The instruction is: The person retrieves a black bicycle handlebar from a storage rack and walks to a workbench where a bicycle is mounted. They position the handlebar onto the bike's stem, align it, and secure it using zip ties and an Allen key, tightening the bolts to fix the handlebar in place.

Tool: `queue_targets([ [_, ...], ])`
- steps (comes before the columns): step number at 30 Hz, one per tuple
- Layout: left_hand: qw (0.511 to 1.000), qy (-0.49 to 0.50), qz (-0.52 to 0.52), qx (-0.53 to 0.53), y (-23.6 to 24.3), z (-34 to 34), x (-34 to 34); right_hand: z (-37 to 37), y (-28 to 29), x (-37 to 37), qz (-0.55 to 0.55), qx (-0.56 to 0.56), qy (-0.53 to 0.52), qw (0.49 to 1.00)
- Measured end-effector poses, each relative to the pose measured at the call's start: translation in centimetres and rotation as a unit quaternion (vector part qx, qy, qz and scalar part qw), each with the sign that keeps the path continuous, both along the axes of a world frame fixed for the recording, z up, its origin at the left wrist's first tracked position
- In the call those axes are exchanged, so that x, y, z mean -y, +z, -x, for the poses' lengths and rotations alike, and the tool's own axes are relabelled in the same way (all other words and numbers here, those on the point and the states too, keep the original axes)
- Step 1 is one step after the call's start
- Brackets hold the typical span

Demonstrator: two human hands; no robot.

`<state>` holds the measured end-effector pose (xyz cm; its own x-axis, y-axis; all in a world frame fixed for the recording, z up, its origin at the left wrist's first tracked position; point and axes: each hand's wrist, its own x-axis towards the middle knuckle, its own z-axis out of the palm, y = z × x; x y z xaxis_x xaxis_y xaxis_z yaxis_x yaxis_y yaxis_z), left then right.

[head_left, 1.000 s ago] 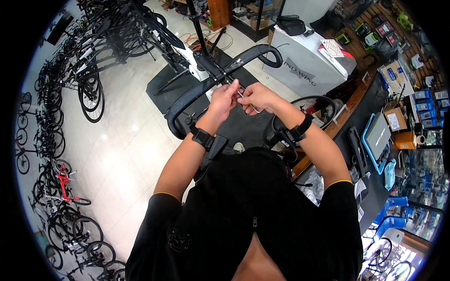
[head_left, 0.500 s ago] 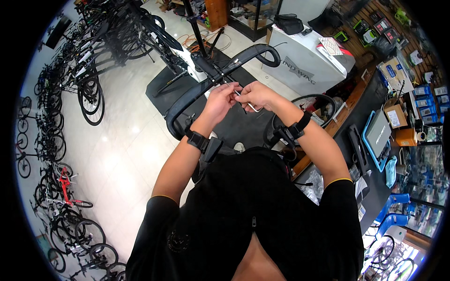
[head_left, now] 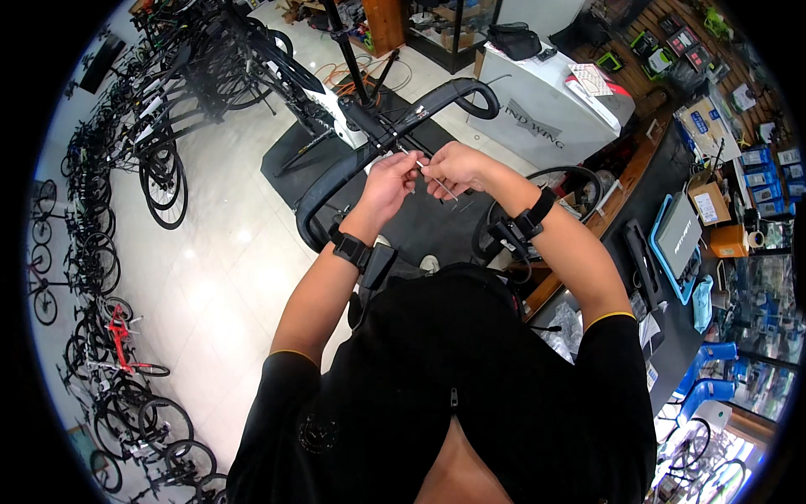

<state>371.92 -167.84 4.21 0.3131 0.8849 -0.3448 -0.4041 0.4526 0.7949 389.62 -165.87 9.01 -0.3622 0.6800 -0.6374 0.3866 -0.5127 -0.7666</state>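
Just on my side of a bicycle's black drop handlebar (head_left: pixel 330 175), both my hands meet fingertip to fingertip. My right hand (head_left: pixel 462 166) is closed on a thin silver hex key (head_left: pixel 443 190), whose end sticks out below the fingers. My left hand (head_left: pixel 389 186) pinches at the inner end of the key. Whatever small part lies between its fingertips is too small to make out. The bicycle's white and black frame (head_left: pixel 347 128) stretches away behind the handlebar, beyond my hands.
A dark mat (head_left: pixel 290 151) lies beneath the bicycle, with a black stand post (head_left: pixel 346 46) behind it. At the right are a white cabinet (head_left: pixel 537 109) and a dark counter (head_left: pixel 625 252) with boxes. Loose wheels lean near the counter. Rows of bicycles (head_left: pixel 164 181) line the left.
The fingers of my right hand have shifted and the hex key has turned in them, its bent end no longer showing as before. My left hand stays nearly in place.
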Motion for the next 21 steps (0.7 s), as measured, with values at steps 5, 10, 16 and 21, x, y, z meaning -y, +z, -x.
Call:
queue_targets([
  [5,0.997,0.025,0.037,-0.057,-1.1,-0.6,-0.6,0.2,-0.3,0.2,-0.033,0.029,0.021,0.999],
  [10,1.000,0.018,0.022,0.004,1.0,-0.9,0.3,0.1,0.1,0.1,-0.007,0.005,-0.003,1.000],
  [16,0.995,0.043,0.039,-0.081,-0.2,-1.4,-0.5,0.1,-0.3,0.2,-0.041,0.022,0.009,0.999],
  [21,0.998,0.036,-0.010,-0.052,0.4,-0.4,-0.1,0.4,0.2,0.3,-0.033,0.008,0.000,0.999],
])
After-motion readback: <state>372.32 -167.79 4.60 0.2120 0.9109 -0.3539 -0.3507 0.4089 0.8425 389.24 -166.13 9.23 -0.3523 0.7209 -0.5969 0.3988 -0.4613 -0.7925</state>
